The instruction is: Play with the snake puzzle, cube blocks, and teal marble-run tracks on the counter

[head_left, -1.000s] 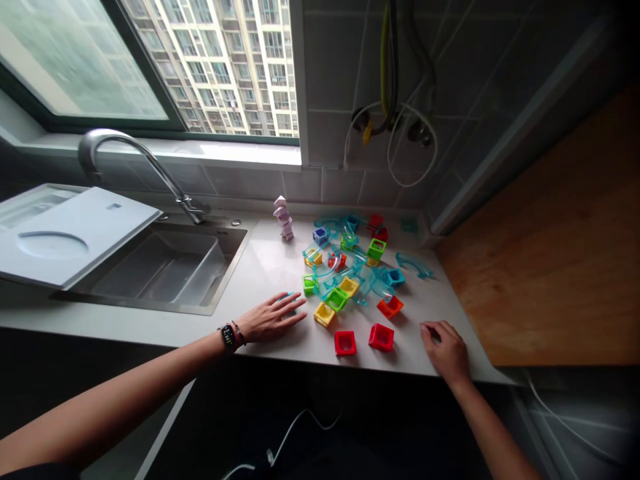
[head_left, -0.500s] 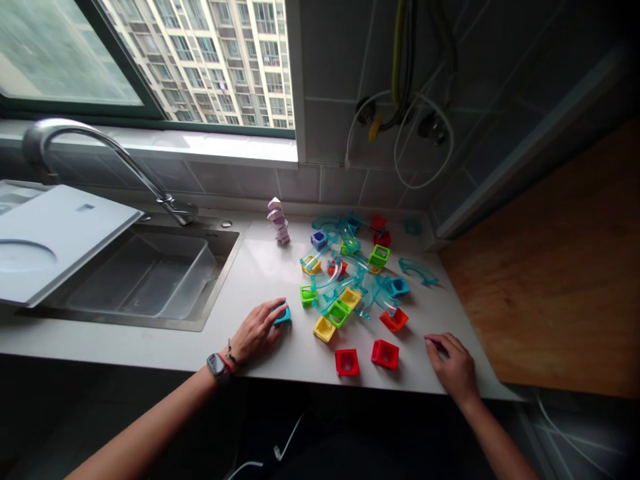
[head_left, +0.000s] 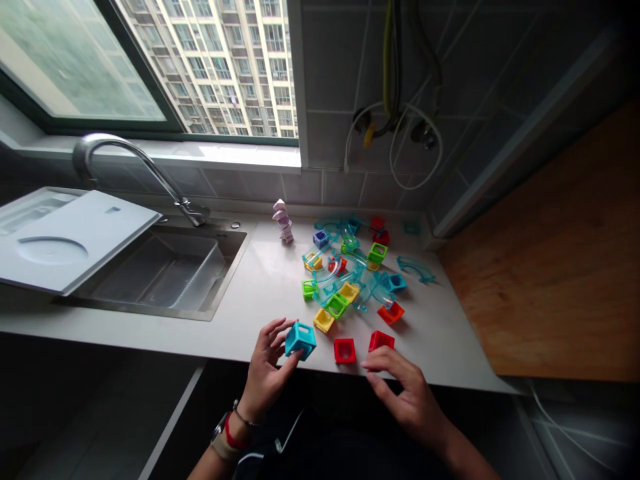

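A light-blue hollow cube block (head_left: 301,341) is gripped between the thumb and fingers of my left hand (head_left: 267,370), raised near the counter's front edge. My right hand (head_left: 400,393) is open, thumb and fingers apart, close to a red cube block (head_left: 381,341) whose lower part it covers. Another red block (head_left: 345,351) lies between the two hands. Just behind are a yellow block (head_left: 324,321), a green block (head_left: 337,305) and an orange-red block (head_left: 391,313). Clear blue curved track pieces (head_left: 345,280) are heaped among several more coloured blocks.
On the left, a white panel (head_left: 115,220) lies across the sink (head_left: 213,310), under the faucet (head_left: 145,160). A stack of small lilac pieces (head_left: 283,221) stands at the back. A wooden panel (head_left: 550,267) borders the counter (head_left: 240,340) on the right.
My left hand has lifted the light-blue block off the counter and brought it right and nearer to me. My right hand has moved left, beside the red blocks, and its fingers have spread.
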`<state>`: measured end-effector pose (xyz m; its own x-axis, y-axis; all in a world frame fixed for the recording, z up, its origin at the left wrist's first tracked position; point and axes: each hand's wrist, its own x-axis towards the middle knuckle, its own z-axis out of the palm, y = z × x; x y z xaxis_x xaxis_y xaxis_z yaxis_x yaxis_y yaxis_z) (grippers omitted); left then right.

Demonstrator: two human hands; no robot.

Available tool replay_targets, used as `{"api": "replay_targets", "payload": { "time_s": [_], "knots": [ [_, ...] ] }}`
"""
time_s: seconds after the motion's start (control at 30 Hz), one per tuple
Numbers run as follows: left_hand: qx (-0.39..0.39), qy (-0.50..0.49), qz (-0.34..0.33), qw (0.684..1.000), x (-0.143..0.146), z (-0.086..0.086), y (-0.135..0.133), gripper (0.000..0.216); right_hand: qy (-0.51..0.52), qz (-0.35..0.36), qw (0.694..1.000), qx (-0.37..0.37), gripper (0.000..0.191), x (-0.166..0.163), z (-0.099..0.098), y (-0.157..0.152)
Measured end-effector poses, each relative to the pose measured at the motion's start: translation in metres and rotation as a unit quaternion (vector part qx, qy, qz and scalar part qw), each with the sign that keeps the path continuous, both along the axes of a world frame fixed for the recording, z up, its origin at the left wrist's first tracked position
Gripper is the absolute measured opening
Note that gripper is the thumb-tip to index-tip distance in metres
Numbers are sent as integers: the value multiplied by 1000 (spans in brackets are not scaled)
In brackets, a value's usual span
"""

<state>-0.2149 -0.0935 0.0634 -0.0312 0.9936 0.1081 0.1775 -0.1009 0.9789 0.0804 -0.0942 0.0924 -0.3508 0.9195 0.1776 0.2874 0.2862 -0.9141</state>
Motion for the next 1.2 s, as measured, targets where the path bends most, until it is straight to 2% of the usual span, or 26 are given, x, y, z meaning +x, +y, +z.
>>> {"api": "replay_targets", "payload": {
  "time_s": [0.1,0.17,0.33,0.43,0.53,0.67,0.8,0.93,1.0,1.07,1.2],
  "knots": [
    [-9,-38,-55,998,15,18,-13,54,26,2,999,-38,41,-22,19,-15],
    [-7,-43,-89,995,25,26,-21,50,29,-19,998,-50,47,-27,23,-22],
    [7,18,-199,980,54,27,-33,54,29,-28,996,-75,46,-15,8,-37],
    [15,55,-222,973,71,22,-35,59,34,-50,994,-96,54,-3,-2,-47],
    [14,60,-243,968,85,19,-34,70,83,-64,984,-141,63,12,-6,-51],
    [29,102,-261,959,98,16,-31,85,217,-113,949,-196,54,41,-2,-35],
    [56,133,-256,956,108,13,-31,74,353,-181,892,-217,39,72,8,-19],
    [58,136,-250,957,116,16,-34,57,420,-170,864,-219,25,87,17,-18],
    [77,150,-260,951,118,23,-28,49,413,-169,870,-209,30,90,17,-16],
    [114,179,-273,938,121,34,-12,43,377,-187,890,-177,40,94,9,-10],
    [195,294,-277,894,137,53,51,30,264,-267,923,-82,52,113,-29,17]
  ]
}}
